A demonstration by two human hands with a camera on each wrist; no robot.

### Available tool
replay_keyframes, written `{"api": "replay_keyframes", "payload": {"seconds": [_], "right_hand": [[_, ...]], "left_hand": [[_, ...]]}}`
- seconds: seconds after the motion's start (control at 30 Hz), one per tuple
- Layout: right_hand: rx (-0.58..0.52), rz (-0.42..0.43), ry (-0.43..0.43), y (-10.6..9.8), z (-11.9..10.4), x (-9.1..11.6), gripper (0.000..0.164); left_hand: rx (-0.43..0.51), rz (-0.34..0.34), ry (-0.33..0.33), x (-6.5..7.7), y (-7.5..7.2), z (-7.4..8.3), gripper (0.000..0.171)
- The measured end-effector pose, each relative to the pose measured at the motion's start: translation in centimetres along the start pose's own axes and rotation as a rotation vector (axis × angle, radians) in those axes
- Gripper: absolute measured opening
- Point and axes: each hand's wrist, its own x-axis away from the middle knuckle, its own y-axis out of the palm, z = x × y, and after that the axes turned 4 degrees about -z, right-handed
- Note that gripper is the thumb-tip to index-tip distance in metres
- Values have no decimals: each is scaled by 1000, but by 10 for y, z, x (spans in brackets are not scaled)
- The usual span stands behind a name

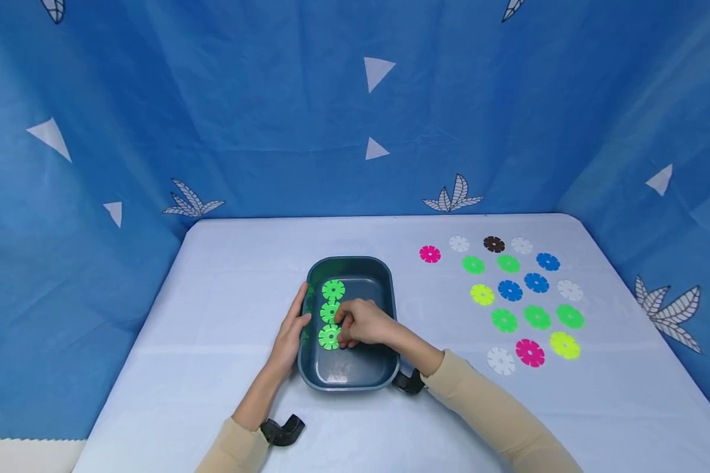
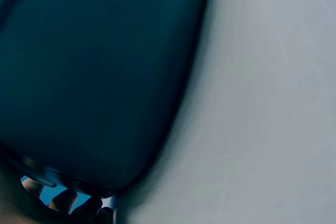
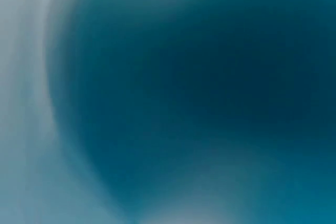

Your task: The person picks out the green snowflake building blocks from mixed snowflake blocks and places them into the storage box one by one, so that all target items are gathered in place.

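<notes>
A dark blue-green plastic tray (image 1: 349,380) stands on the white table. Inside it, along the left side, several bright green notched discs form a column: the far disc (image 1: 333,290), the middle disc (image 1: 328,312) and the near disc (image 1: 329,337). My left hand (image 1: 286,338) holds the tray's left wall, thumb over the rim and fingers along the outside; several fingertips show at the bottom of the left wrist view. Above the tray floor my right hand (image 1: 363,323) has bent fingers, with fingertips beside the middle and near discs. Whether they pinch a disc is hidden. The right wrist view is blurred.
Many loose notched discs lie spread on the table's right side, among them a pink disc (image 1: 430,254), a brown disc (image 1: 494,244), a blue disc (image 1: 510,290), a yellow disc (image 1: 565,345) and a white disc (image 1: 501,360). A blue curtain (image 1: 307,131) hangs behind.
</notes>
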Motion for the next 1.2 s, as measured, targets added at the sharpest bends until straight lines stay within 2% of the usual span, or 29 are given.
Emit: {"api": "replay_keyframes", "payload": {"seconds": [0.23, 0.37, 0.47, 0.6, 0.73, 0.83, 1.0, 1.2], "right_hand": [[-112, -45, -95, -10, -2, 7, 27], [-150, -43, -141, -29, -5, 23, 29], [-171, 0, -136, -51, -4, 38, 30], [-142, 136, -51, -91, 10, 54, 32], [-43, 286, 97, -140, 36, 65, 37], [22, 366, 197, -176, 57, 74, 44], [49, 415, 286, -217, 87, 89, 52], [23, 402, 378, -234, 111, 92, 56]], "left_hand": [[0, 3, 3, -1, -1, -1, 57], [-14, 8, -10, 0, 1, 0, 57], [-21, 19, -16, 1, 1, 0, 57], [-31, 27, -10, 1, 1, 1, 57], [-33, 25, -9, 1, 0, 2, 56], [-30, 24, -7, 1, -1, 1, 57], [-26, 22, -13, 1, 1, 1, 57], [-22, 21, -7, 0, 2, 1, 57]]}}
